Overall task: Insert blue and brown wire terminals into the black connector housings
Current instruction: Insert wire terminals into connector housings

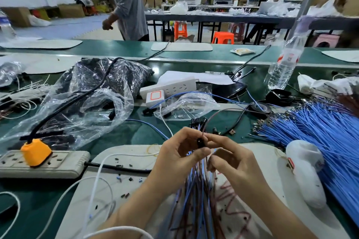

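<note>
Both hands meet over the near middle of the table (pixel 136 134), and the black connector housing (pixel 200 141) sits right between their fingertips. From the left hand (pixel 180 153) it lies at about 2 o'clock, from the right hand (pixel 229 159) at about 10 o'clock, and both touch it. The left hand pinches the housing with curled fingers, and the wire bundle (pixel 196 190) of blue and brown leads hangs from this grip toward 6 o'clock. The right hand's thumb and forefinger are closed on the brown wire (pixel 204 128) just beside the housing. That wire leaves toward 12 o'clock, then arcs off to 2 o'clock. The housing is blurred, but its long axis looks roughly upright, in line with the wire. The push therefore likely runs along that line, with the right hand driving and the left hand bracing. Loose blue wires (pixel 320 132) lie at 3 o'clock, nearer the right hand.
</note>
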A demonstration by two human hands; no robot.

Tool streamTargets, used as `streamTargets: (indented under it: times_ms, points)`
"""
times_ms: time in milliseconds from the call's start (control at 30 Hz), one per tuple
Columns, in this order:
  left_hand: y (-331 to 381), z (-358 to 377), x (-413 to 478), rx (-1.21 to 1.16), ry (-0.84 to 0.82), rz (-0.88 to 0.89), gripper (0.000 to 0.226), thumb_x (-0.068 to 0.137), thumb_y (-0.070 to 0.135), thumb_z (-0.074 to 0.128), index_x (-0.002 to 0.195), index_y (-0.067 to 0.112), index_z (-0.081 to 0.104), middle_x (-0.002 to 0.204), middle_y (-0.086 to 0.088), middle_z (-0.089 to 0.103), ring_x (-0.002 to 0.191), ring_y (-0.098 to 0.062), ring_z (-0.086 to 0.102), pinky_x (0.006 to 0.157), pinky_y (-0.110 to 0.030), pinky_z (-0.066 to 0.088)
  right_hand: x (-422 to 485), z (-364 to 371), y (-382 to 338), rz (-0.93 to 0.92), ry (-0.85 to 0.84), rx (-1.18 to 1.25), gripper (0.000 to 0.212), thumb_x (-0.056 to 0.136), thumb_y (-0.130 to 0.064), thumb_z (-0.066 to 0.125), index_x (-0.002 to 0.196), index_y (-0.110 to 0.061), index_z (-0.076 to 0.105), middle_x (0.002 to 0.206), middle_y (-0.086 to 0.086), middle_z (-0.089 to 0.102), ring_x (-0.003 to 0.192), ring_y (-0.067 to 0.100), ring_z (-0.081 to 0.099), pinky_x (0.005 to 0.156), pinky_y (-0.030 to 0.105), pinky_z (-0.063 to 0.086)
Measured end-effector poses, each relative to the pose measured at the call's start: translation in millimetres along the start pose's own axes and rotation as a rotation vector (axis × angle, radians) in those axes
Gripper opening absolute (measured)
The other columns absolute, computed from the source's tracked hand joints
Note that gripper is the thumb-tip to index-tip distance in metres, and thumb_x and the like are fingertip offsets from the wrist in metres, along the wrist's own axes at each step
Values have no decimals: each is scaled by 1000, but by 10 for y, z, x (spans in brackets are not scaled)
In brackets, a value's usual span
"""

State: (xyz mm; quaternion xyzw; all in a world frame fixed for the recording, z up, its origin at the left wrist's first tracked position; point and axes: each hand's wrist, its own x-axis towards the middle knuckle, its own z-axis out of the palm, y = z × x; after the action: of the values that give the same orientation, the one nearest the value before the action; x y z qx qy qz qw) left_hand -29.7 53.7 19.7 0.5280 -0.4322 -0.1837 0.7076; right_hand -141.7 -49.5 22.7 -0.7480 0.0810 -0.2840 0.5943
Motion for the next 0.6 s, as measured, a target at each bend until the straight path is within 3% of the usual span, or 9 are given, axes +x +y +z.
streamTargets:
  times_ms: [67, 133, 233, 300, 433, 500, 600]
  points:
    - [12, 3, -7, -49, 13, -21, 20, 74, 5, 71, 87, 6, 57, 77, 7, 65, 75, -9, 61, 74, -21, 50, 4, 9, 3, -18, 27, -35, 30, 78, -36, 78, 107, -40, 69, 82, 5, 69, 66, 17, 62, 64, 36, 54]
    - [20, -2, -7, -73, 14, -24, 23, 74, 8, 74, 87, 4, 56, 76, 7, 65, 71, -7, 59, 70, -17, 48, 13, 21, 7, -20, 62, -69, 30, 77, -32, 73, 105, -39, 69, 73, 2, 67, 66, 11, 61, 64, 23, 50]
    - [55, -5, 30, -128, 94, -87, 17, 70, 11, 70, 86, 8, 64, 75, 5, 66, 69, -6, 60, 68, -17, 49, 27, 32, -34, -4, 35, -82, 33, 80, -18, 71, 106, -38, 68, 67, 4, 62, 64, 19, 58, 64, 26, 49]
    - [76, -59, 98, -382, 222, -206, 16, 68, 9, 67, 83, 11, 72, 75, 0, 68, 68, -7, 62, 67, -18, 52, 20, 18, -80, 45, -45, -49, 39, 84, -2, 68, 108, -33, 68, 65, 2, 59, 63, 19, 56, 66, 31, 49]
    - [160, -403, 255, -914, 406, -320, 30, 76, 8, 56, 104, 1, 65, 75, -5, 64, 63, -8, 60, 71, -17, 52, -6, -33, -166, 202, -300, 74, 36, 87, 9, 60, 109, -18, 65, 63, -1, 56, 59, 13, 55, 58, 19, 44]
    - [191, -569, 284, -1022, 480, -293, 31, 78, 10, 55, 107, 4, 64, 75, -5, 63, 62, -8, 60, 71, -19, 54, 3, -51, -173, 275, -369, 121, 26, 86, 6, 60, 105, -11, 65, 60, -1, 56, 54, 13, 54, 54, 19, 42]
    - [187, -581, 302, -1004, 532, -271, 31, 75, 9, 57, 104, 12, 66, 73, -3, 64, 59, -8, 59, 63, -20, 55, 27, -123, -198, 348, -453, 176, 26, 76, -4, 59, 99, -13, 68, 59, 1, 57, 51, 14, 53, 49, 21, 39]
